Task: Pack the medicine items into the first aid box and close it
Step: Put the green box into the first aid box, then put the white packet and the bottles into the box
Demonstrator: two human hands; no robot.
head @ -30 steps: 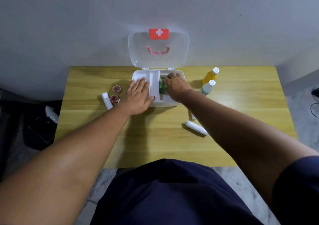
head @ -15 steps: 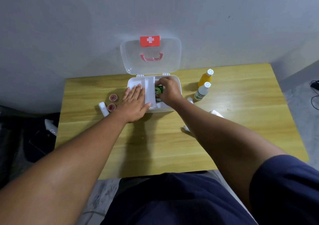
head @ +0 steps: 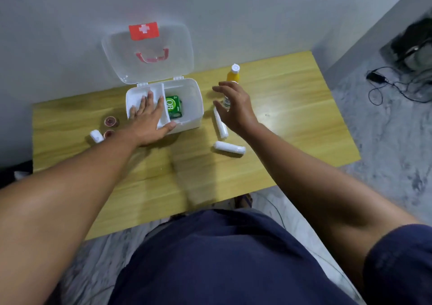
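The white first aid box stands open on the table, its clear lid leaning back against the wall. A green carton lies inside the right compartment. My left hand rests flat on the box's left side, thumb on the front rim. My right hand hovers to the right of the box with fingers spread, holding nothing, partly covering a small white bottle. Behind it stands a yellow bottle. Two white rolls lie near my right wrist.
Left of the box sit two small round red tins and a white roll. The wooden table stands against a grey wall. Cables and a dark device lie on the floor at the right.
My right hand has let go of the green carton, leaving it in the box, and moved right toward the bottles. My left hand has stayed on the box. The view tilted.
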